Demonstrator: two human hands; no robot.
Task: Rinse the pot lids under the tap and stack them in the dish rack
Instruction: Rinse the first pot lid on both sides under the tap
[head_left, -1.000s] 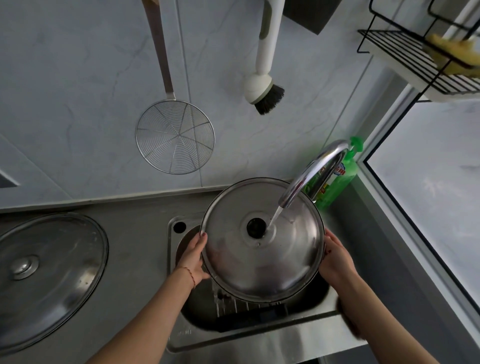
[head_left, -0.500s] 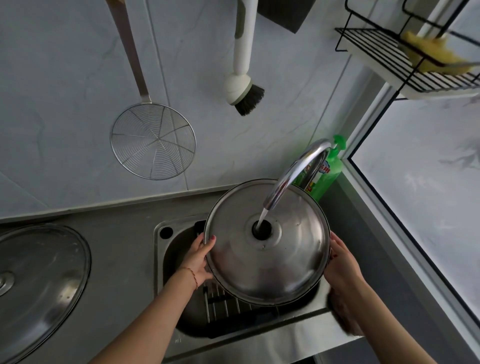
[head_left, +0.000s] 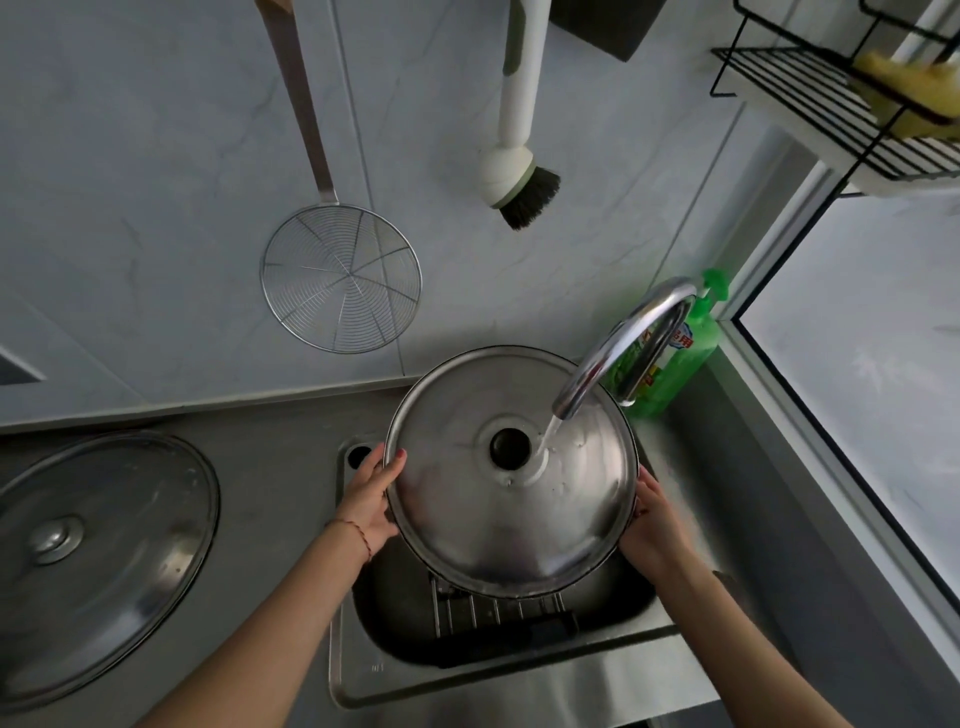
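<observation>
I grip the lid (head_left: 511, 483) by its rim between my left hand (head_left: 370, 501) and right hand (head_left: 649, 525), over the sink (head_left: 519, 670), so the tap (head_left: 618, 348) runs beside its knob. Another lid (head_left: 98, 551) waits well left of my left hand.

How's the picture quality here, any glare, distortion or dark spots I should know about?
Head view: wide-angle bending curves the wall seams and counter edge; soft sheen, not harsh glare, on the held lid and tap; sink basin falls into deep shadow; bright window washes out.
</observation>
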